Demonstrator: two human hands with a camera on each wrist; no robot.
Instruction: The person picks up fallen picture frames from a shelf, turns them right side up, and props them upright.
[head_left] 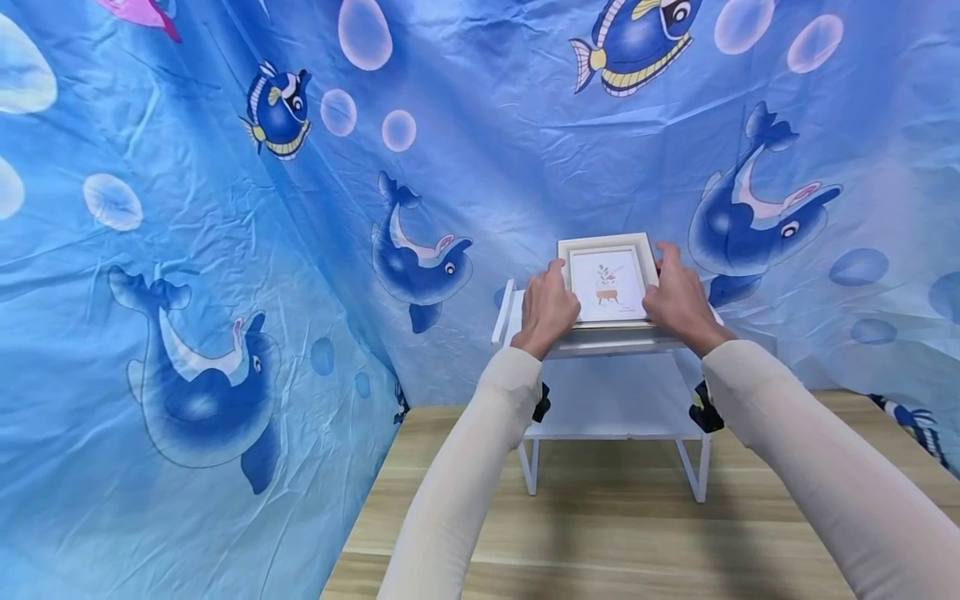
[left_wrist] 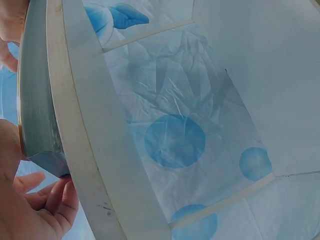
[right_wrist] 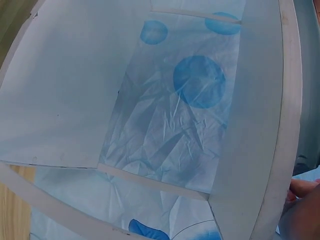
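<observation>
A framed picture (head_left: 606, 287) with a pale, wide border and a drawing of a plant in a brown pot lies face up over the top of a white two-tier stand (head_left: 585, 383). My left hand (head_left: 549, 304) grips its left side, and my right hand (head_left: 678, 296) holds the right side. In the left wrist view, the frame's thick side (left_wrist: 37, 90) sits just beyond the stand's top edge (left_wrist: 75, 115), with left fingertips (left_wrist: 65, 200) at its lower corner. Only part of the right hand (right_wrist: 302, 210) shows in the right wrist view, beside the frame's corner.
White legs (head_left: 701, 475) carry the stand on a wood-grain floor (head_left: 600, 533). A raised white rail (head_left: 504, 312) edges the left of its top. Behind and to the left hangs a blue curtain (head_left: 525, 167) printed with dolphins, fish and bubbles.
</observation>
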